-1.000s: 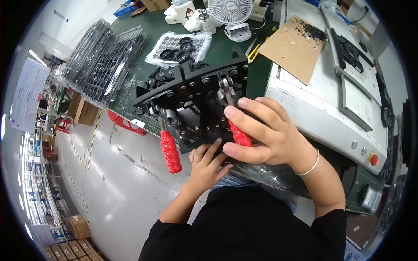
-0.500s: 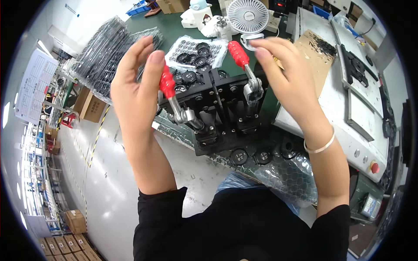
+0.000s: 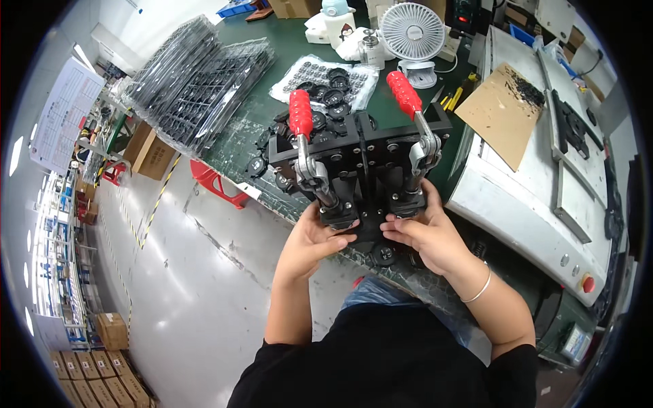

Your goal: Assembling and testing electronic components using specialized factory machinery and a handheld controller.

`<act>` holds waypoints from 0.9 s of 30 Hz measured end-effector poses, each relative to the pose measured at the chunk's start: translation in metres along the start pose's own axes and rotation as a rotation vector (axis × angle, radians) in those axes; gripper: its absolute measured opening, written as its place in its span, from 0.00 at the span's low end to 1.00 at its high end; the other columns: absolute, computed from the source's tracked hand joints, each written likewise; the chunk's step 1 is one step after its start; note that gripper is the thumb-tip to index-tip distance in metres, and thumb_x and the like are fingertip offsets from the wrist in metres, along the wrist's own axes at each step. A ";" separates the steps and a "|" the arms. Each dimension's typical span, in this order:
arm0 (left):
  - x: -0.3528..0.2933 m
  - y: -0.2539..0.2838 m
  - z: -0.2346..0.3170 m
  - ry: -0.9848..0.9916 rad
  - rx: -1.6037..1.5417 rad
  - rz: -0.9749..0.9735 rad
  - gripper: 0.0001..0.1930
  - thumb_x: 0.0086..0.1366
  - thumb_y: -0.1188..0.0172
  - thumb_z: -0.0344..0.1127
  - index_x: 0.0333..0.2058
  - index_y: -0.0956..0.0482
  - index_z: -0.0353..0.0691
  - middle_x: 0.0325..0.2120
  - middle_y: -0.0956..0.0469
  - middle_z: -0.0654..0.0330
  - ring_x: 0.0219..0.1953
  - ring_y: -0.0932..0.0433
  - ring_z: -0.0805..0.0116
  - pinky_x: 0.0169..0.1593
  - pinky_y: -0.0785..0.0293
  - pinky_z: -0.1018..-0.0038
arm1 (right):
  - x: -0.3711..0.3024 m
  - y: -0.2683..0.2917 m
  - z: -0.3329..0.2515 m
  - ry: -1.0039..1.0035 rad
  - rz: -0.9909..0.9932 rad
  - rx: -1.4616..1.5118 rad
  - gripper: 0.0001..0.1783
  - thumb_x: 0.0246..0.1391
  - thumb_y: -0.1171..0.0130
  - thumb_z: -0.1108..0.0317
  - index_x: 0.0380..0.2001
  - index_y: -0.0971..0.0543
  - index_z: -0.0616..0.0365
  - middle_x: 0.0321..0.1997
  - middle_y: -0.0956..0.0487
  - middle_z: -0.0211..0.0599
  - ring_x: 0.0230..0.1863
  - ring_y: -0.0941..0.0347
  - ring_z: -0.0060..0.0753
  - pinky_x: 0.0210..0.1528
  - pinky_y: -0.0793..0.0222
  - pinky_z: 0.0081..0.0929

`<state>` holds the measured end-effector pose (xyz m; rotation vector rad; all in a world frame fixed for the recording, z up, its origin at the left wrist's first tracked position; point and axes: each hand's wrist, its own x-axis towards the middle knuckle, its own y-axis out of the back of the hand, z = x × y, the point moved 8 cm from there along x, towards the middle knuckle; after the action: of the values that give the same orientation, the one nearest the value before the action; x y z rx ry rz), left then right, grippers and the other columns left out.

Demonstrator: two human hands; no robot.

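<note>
A black two-station clamp fixture [image 3: 364, 153] stands at the near edge of the green table, with two metal toggle clamps. Both red handles, the left one [image 3: 300, 112] and the right one [image 3: 404, 93], point up and away from me. My left hand [image 3: 309, 243] curls round a black round part [image 3: 339, 215] at the foot of the left clamp, thumb toward me. At the right clamp's foot, my right hand [image 3: 433, 238] has its fingers bent round a matching black round part [image 3: 407, 204]. Some fingertips are hidden behind the parts.
Loose black round parts [image 3: 320, 126] lie behind the fixture, beside a clear blister tray [image 3: 325, 78]. Stacked plastic trays [image 3: 197, 88] stand at left. One round part [image 3: 383, 254] lies before the fixture. A white machine [image 3: 524, 197] with a red button borders the right.
Both hands have come down from beside the red handles to the feet of the clamps and closed round the black parts there. My view has shifted, showing more of the table at left.
</note>
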<state>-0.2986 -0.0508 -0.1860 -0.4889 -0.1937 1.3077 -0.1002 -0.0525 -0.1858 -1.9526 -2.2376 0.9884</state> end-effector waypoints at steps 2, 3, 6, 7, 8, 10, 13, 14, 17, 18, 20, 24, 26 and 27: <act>0.013 -0.007 -0.005 0.061 -0.086 -0.031 0.33 0.54 0.39 0.14 0.58 0.39 0.32 0.54 0.29 0.47 0.53 0.25 0.54 0.50 0.21 0.65 | 0.004 -0.001 0.001 0.019 -0.014 0.050 0.43 0.57 0.47 0.81 0.69 0.57 0.54 0.47 0.26 0.48 0.44 0.22 0.40 0.48 0.22 0.37; 0.015 -0.009 -0.007 0.093 -0.128 -0.049 0.33 0.54 0.40 0.13 0.59 0.41 0.32 0.55 0.30 0.45 0.55 0.25 0.52 0.51 0.21 0.64 | 0.004 0.001 0.004 -0.003 -0.020 0.028 0.41 0.57 0.48 0.82 0.68 0.56 0.54 0.47 0.26 0.49 0.44 0.22 0.40 0.48 0.21 0.37; 0.009 0.000 -0.025 0.198 -0.100 -0.027 0.35 0.55 0.40 0.13 0.60 0.42 0.34 0.56 0.31 0.43 0.56 0.26 0.51 0.55 0.23 0.61 | -0.004 0.009 0.010 -0.048 -0.018 -0.013 0.39 0.56 0.49 0.84 0.67 0.52 0.52 0.47 0.26 0.49 0.44 0.22 0.39 0.48 0.21 0.36; 0.006 0.001 -0.034 0.254 -0.086 -0.016 0.35 0.55 0.40 0.13 0.61 0.42 0.34 0.57 0.32 0.41 0.57 0.27 0.50 0.57 0.24 0.60 | -0.012 0.008 0.013 -0.055 -0.055 -0.025 0.38 0.57 0.49 0.85 0.66 0.51 0.52 0.46 0.25 0.49 0.44 0.22 0.39 0.49 0.21 0.36; 0.000 -0.001 -0.038 0.260 -0.090 -0.019 0.35 0.55 0.40 0.13 0.61 0.42 0.34 0.57 0.32 0.41 0.57 0.27 0.50 0.57 0.24 0.60 | -0.020 0.007 0.017 -0.065 -0.094 -0.038 0.37 0.57 0.50 0.85 0.66 0.49 0.52 0.45 0.25 0.48 0.43 0.22 0.38 0.49 0.21 0.35; -0.015 -0.017 -0.039 0.197 -0.077 -0.098 0.35 0.56 0.41 0.14 0.61 0.43 0.35 0.57 0.32 0.41 0.56 0.26 0.52 0.57 0.24 0.61 | -0.031 0.006 0.020 -0.082 -0.126 -0.051 0.36 0.57 0.51 0.86 0.65 0.48 0.52 0.44 0.25 0.48 0.43 0.21 0.38 0.49 0.21 0.35; -0.027 -0.031 -0.033 0.149 -0.032 -0.146 0.35 0.56 0.42 0.13 0.62 0.44 0.35 0.57 0.32 0.41 0.55 0.25 0.53 0.57 0.24 0.62 | -0.051 -0.012 0.017 -0.106 -0.225 -0.071 0.34 0.58 0.52 0.86 0.64 0.46 0.51 0.44 0.24 0.47 0.43 0.21 0.36 0.50 0.21 0.33; -0.028 -0.037 -0.030 0.129 0.013 -0.171 0.35 0.56 0.42 0.13 0.62 0.44 0.36 0.57 0.32 0.41 0.55 0.25 0.53 0.57 0.24 0.62 | -0.054 -0.014 0.017 -0.113 -0.227 -0.072 0.34 0.58 0.52 0.86 0.64 0.46 0.51 0.44 0.24 0.47 0.43 0.21 0.36 0.50 0.21 0.33; -0.035 -0.050 -0.018 0.096 0.040 -0.206 0.34 0.57 0.43 0.13 0.61 0.44 0.36 0.56 0.32 0.41 0.54 0.24 0.53 0.58 0.24 0.63 | -0.059 -0.021 0.016 -0.082 -0.254 -0.101 0.34 0.59 0.54 0.87 0.64 0.46 0.51 0.45 0.24 0.47 0.43 0.21 0.36 0.48 0.20 0.33; -0.038 -0.056 -0.014 0.082 0.021 -0.223 0.32 0.58 0.44 0.14 0.61 0.43 0.36 0.56 0.31 0.41 0.54 0.24 0.52 0.57 0.24 0.64 | -0.058 -0.026 0.017 -0.084 -0.262 -0.099 0.34 0.59 0.54 0.87 0.64 0.46 0.51 0.45 0.24 0.47 0.43 0.21 0.36 0.48 0.20 0.33; -0.041 -0.058 -0.013 0.063 0.013 -0.235 0.31 0.59 0.45 0.15 0.60 0.42 0.35 0.55 0.31 0.41 0.54 0.24 0.52 0.57 0.24 0.64 | -0.056 -0.050 0.021 -0.085 -0.359 -0.151 0.33 0.60 0.51 0.83 0.65 0.47 0.51 0.44 0.24 0.48 0.40 0.20 0.36 0.43 0.20 0.31; -0.044 -0.024 -0.018 0.007 -0.210 -0.050 0.26 0.62 0.47 0.21 0.59 0.40 0.34 0.53 0.29 0.42 0.56 0.27 0.50 0.58 0.25 0.60 | -0.069 -0.080 0.002 -0.019 -0.440 -0.627 0.33 0.58 0.45 0.76 0.64 0.44 0.53 0.45 0.24 0.50 0.33 0.20 0.39 0.36 0.22 0.29; -0.043 0.025 0.003 -0.139 -0.267 0.249 0.22 0.64 0.49 0.26 0.57 0.37 0.34 0.48 0.27 0.44 0.56 0.27 0.48 0.58 0.27 0.55 | -0.067 -0.076 -0.002 0.024 -0.447 -0.850 0.33 0.58 0.42 0.74 0.64 0.43 0.54 0.46 0.25 0.50 0.30 0.20 0.41 0.33 0.23 0.29; -0.035 0.049 0.018 -0.253 -0.241 0.349 0.22 0.65 0.50 0.25 0.57 0.38 0.35 0.48 0.27 0.43 0.55 0.27 0.48 0.58 0.26 0.54 | -0.067 -0.058 -0.011 0.169 -0.359 -1.095 0.33 0.55 0.39 0.71 0.62 0.39 0.55 0.49 0.26 0.51 0.34 0.21 0.45 0.37 0.24 0.32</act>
<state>-0.3583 -0.0717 -0.1870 -0.5779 -0.4979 1.6985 -0.1324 -0.1087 -0.1250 -1.5579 -3.1482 -0.5698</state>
